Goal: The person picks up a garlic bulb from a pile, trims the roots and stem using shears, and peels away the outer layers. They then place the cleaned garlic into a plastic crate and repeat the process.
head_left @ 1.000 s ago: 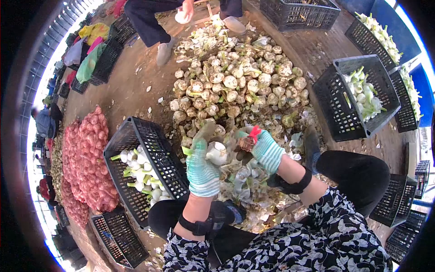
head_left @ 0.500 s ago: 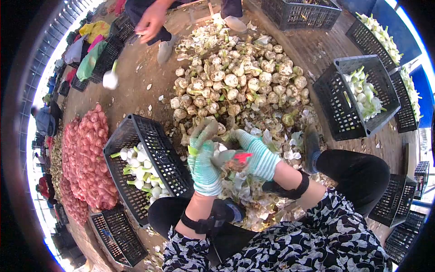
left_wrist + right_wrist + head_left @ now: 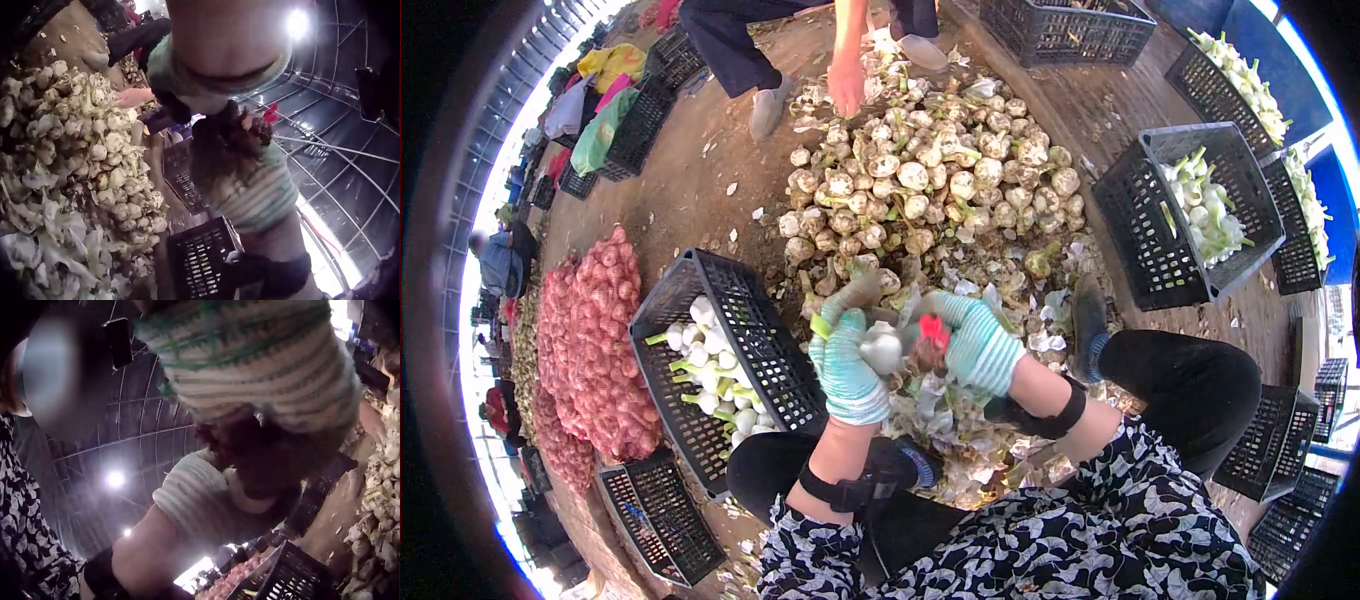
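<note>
In the head view my left hand (image 3: 850, 375), in a green-and-white striped glove, grips a white garlic bulb (image 3: 881, 347). Its green stem (image 3: 820, 326) pokes out on the far side of the fingers. Right beside the bulb, my gloved right hand (image 3: 978, 345) holds a brown, rough-looking piece with a red tie (image 3: 931, 332); I cannot tell its kind. That red tie (image 3: 270, 114) also shows in the left wrist view. Behind both hands lies a heap of untrimmed garlic (image 3: 930, 180). Loose peelings (image 3: 945, 420) cover the ground below.
A black crate (image 3: 765, 330) with clean white garlic stands by my left knee. Red net sacks (image 3: 605, 350) lie further left. To the right stands another crate (image 3: 1140, 225) with garlic. Opposite, another person's hand (image 3: 847, 85) reaches down to the heap's edge.
My right hand has moved in from the right, crossed over the bulb, and now sits beside it. The other person's tossed bulb, airborne half a second ago, is gone from the air; their hand is at the heap.
</note>
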`<move>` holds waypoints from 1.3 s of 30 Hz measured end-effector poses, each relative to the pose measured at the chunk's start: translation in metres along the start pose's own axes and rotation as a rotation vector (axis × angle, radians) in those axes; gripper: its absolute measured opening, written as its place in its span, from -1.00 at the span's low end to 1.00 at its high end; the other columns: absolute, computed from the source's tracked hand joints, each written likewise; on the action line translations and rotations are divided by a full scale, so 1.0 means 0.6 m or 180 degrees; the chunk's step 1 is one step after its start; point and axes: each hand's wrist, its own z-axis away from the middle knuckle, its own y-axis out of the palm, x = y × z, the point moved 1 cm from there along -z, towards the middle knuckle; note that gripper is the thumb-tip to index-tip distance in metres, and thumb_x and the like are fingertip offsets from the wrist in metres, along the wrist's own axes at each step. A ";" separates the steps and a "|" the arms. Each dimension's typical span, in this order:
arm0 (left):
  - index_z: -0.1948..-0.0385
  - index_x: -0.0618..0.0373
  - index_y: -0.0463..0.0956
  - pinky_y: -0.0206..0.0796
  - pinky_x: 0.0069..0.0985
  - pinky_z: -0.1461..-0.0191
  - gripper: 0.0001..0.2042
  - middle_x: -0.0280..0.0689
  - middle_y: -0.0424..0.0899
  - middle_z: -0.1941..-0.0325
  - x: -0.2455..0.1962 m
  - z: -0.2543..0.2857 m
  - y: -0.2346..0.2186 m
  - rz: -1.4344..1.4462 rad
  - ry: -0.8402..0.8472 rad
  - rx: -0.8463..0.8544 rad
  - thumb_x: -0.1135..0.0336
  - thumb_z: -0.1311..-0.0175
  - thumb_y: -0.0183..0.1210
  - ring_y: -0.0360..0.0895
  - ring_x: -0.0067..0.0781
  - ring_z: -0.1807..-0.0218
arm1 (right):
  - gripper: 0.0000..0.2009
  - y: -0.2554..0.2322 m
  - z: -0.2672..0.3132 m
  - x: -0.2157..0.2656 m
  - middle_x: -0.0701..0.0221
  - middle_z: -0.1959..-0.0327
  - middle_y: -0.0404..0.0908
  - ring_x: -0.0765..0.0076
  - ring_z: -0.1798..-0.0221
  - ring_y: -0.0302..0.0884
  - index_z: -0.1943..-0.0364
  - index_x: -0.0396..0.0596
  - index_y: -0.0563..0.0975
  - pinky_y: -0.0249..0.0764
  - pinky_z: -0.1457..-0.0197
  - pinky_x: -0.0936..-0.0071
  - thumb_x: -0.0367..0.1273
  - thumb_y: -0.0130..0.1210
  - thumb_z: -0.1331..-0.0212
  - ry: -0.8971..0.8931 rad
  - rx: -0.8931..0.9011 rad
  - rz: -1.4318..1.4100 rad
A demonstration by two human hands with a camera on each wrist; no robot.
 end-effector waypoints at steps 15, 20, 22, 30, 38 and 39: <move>0.41 0.24 0.39 0.23 -0.56 0.30 -0.73 -0.26 0.28 0.17 -0.042 0.018 0.036 -0.1164 0.1414 0.0724 0.17 -0.05 -0.04 0.36 -0.50 0.37 | -0.89 0.010 -0.008 0.029 0.39 0.43 0.45 0.36 0.35 0.45 0.37 -0.13 0.38 0.45 0.28 0.41 -0.39 -0.14 -0.12 0.0347 -0.0079 -0.0806; 0.48 0.22 0.37 0.18 -0.44 0.17 -0.75 -0.17 0.28 0.18 -0.041 0.009 0.020 -0.2163 0.2412 0.0803 0.18 -0.07 -0.07 0.32 -0.38 0.26 | -0.82 0.070 0.037 0.064 0.34 0.29 0.46 0.43 0.26 0.45 0.30 -0.19 0.42 0.41 0.28 0.55 -0.51 0.03 0.05 -0.1309 0.0130 0.3553; 0.55 0.20 0.36 0.17 -0.44 0.15 -0.84 -0.14 0.29 0.19 -0.043 0.012 0.018 -0.2548 0.2513 0.0789 0.30 -0.01 -0.05 0.30 -0.33 0.25 | -0.80 0.086 0.051 0.066 0.27 0.35 0.46 0.34 0.43 0.47 0.37 -0.17 0.45 0.39 0.43 0.48 -0.48 0.12 0.16 -0.2044 -0.0144 0.4631; 0.66 0.19 0.31 0.17 -0.46 0.22 -0.79 -0.15 0.34 0.26 -0.050 0.026 0.036 -0.2200 0.2430 0.0808 0.27 -0.06 -0.08 0.31 -0.39 0.33 | -0.84 -0.045 -0.032 -0.039 0.37 0.55 0.51 0.39 0.52 0.39 0.36 -0.14 0.49 0.34 0.42 0.54 -0.53 -0.01 0.10 -0.0767 -0.1030 0.1346; 0.78 0.14 0.27 0.23 -0.46 0.66 -0.67 -0.21 0.43 0.61 -0.040 -0.027 0.002 0.1040 -0.0779 -0.0555 0.19 -0.15 -0.15 0.32 -0.36 0.71 | -0.80 -0.064 -0.012 0.023 0.40 0.49 0.53 0.44 0.44 0.44 0.29 -0.13 0.49 0.36 0.36 0.56 -0.43 0.04 0.07 -0.0105 -0.0452 0.0663; 0.70 0.12 0.32 0.19 -0.43 0.72 -0.69 -0.19 0.46 0.59 -0.028 -0.036 -0.005 0.1321 -0.1076 -0.0675 0.15 -0.14 -0.15 0.33 -0.34 0.73 | -0.77 -0.040 0.004 0.056 0.34 0.45 0.54 0.36 0.42 0.47 0.28 -0.11 0.49 0.37 0.35 0.51 -0.40 0.08 0.10 -0.0741 -0.0595 0.2968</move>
